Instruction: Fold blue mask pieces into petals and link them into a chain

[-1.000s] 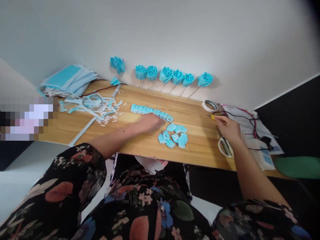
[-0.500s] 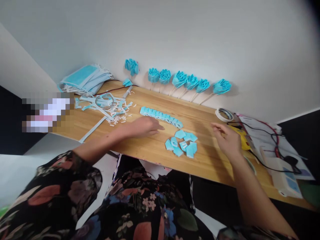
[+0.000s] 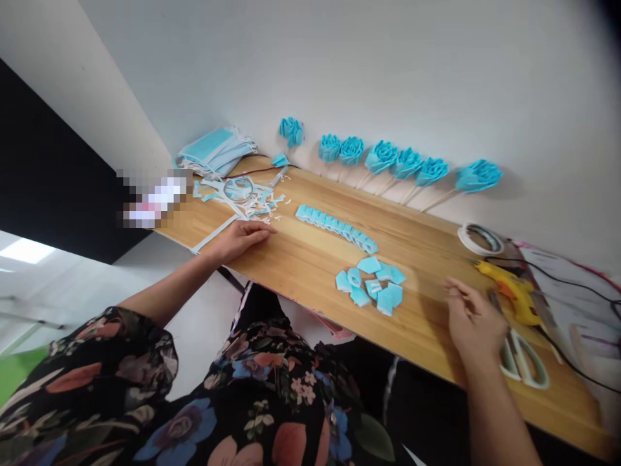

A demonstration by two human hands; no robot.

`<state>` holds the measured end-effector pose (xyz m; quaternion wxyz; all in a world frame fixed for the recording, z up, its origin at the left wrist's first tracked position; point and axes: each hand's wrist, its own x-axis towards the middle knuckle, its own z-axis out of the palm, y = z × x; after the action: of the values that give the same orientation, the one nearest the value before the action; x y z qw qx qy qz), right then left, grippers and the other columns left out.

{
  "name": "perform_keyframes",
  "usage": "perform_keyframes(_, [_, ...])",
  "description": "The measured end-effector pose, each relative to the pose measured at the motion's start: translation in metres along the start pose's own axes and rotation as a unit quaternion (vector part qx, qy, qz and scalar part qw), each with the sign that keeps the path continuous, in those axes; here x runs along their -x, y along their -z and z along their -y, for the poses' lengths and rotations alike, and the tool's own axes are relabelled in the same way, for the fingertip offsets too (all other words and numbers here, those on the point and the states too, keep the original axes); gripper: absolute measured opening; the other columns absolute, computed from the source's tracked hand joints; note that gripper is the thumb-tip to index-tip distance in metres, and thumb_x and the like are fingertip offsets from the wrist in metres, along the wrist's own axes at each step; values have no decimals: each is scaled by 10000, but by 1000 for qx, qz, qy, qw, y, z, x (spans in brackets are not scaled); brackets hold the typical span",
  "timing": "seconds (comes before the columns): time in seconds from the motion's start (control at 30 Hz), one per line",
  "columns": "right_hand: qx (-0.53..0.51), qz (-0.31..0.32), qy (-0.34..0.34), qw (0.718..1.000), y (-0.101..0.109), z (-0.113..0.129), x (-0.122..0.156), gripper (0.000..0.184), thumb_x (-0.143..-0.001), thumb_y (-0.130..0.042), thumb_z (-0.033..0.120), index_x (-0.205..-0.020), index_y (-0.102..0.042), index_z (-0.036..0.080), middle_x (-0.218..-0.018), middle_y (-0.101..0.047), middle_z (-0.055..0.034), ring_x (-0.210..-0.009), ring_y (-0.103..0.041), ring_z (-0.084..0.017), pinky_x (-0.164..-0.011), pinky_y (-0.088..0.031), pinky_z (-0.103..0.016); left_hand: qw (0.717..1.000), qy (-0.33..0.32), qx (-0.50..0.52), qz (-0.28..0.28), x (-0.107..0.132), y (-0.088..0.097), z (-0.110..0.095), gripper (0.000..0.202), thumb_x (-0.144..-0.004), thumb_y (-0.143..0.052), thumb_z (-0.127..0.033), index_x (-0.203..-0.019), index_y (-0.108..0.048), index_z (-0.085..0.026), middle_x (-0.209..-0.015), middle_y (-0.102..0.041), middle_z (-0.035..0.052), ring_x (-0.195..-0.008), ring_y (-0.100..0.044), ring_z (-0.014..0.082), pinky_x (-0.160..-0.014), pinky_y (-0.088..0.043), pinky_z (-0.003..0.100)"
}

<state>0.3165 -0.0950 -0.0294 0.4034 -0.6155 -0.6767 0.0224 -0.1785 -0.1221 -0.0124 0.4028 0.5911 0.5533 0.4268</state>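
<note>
No text, label, brand or number can be read here. The yellow glue gun [image 3: 514, 294] and the scissors [image 3: 526, 362] just beside the right hand [image 3: 475, 320] show no legible marking. The sheets [image 3: 592, 278] at the wooden table's [image 3: 310, 259] right end are too blurred to make out.

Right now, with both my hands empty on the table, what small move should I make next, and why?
Probably slide the right hand left to lift one of the loose blue pieces. Both hands look empty: the left hand lies flat by the white scraps, and the pile sits nearer the right, with the glue gun close on its other side.
</note>
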Motion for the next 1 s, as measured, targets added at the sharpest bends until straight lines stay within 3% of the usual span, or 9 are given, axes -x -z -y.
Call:
perform_keyframes(0.2, [0, 1, 72, 997, 5, 8, 4, 339, -915, -492, 385, -1084, -722, 202, -963, -777, -133, -852, -740, -261, -844, -572, -403, 1000, 3, 15, -10, 5, -3, -7, 407, -817, -662, -499, -955, -744, -125, -674, -656, 21, -619, -556, 125, -636, -448, 251])
perform_keyframes(0.37, [-18, 33, 122, 992, 6, 13, 4, 282, -947, -477, 330, -975, -727, 201, -955, -769, -131, -925, -719, -257, -881, -550, -413, 1000, 10, -1, -10, 6, -3, -12, 399, -810, -646, -530, -799, -693, -134, -665, -651, 24, -632, -565, 135, -639, -458, 244])
perform_keyframes(0.5, [-18, 45, 106, 993, 6, 15, 4, 281, -965, -465, 323, -962, -721, 208, -964, -766, -103, -934, -710, -237, -878, -544, -406, 997, 2, -72, 1, 7, -1, -17, 438, -845, -570, -546, -643, -628, -162, -649, -633, 36, -654, -558, 158, -655, -463, 260])
perform_keyframes(0.8, [-37, 45, 48, 997, 4, 16, 2, 265, -957, -496, 321, -905, -728, 204, -899, -766, -90, -873, -711, -228, -839, -548, -385, 987, -26, -155, 31, 7, 0, -17, 459, -910, -487, -500, -600, -608, -184, -673, -662, 32, -670, -597, 173, -670, -465, 266])
perform_keyframes(1.0, [-58, 45, 6, 997, 3, 12, 2, 236, -950, -520, 306, -902, -728, 206, -885, -765, -75, -850, -713, -216, -802, -554, -367, 980, -33, -195, 32, 9, -12, -22, 413, -900, -500, -463, -606, -609, -194, -624, -649, 13, -607, -579, 159, -605, -459, 257])
